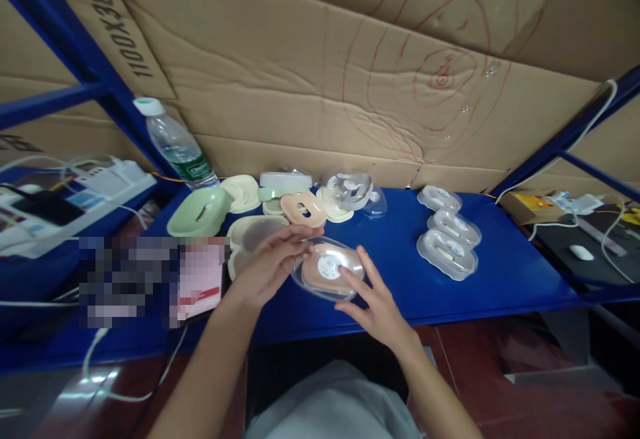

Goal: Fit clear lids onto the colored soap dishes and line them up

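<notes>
A clear oval plastic case (327, 287) with a peach-coloured dish inside and a round white label on top is between my two hands, over the front part of the blue table. My left hand (275, 255) grips its left edge, the fingers bent over the rim. On the right side, my right hand (369, 295) holds the case with thumb and fingers, one fingertip near the label. Behind my left hand lie cream dishes (241, 192) and a peach dish (303, 209) with a slot.
Several clear cases (447, 254) sit on the blue table (390, 245) at right. A green dish (199, 212), a water bottle (177, 145) and a pink-screened device (201, 279) are at left. Cardboard (280, 85) stands behind; power strips and cables lie at both sides.
</notes>
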Tool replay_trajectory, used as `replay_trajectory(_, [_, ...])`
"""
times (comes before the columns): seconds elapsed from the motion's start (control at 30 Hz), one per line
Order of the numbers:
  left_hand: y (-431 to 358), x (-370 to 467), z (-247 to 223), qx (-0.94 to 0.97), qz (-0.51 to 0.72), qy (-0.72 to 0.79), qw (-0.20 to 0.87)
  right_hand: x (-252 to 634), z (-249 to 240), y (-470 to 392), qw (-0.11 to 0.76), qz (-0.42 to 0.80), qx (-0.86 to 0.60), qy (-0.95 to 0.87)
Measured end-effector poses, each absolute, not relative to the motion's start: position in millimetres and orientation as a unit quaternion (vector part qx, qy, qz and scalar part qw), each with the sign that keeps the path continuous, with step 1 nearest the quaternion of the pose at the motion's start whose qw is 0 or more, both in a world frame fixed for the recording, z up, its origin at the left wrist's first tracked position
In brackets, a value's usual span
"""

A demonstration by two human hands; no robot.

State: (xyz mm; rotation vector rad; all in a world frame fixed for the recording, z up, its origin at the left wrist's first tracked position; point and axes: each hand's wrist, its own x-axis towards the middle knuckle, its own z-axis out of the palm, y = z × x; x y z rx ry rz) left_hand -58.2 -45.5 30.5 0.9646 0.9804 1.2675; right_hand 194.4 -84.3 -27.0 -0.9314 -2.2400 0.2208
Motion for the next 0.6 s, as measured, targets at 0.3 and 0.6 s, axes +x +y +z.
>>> replay_trajectory(0.3, [-79,-54,-6,0.794,0.351,0.488,0.09,190,-25,-81,0.32,0.135,-0.434,-0.831])
replay_trajectory(0.6, [-97,-67,-35,0.828,0.329,0.445,-0.087,188,-21,-83,0.291,0.203,-0.411,-0.84])
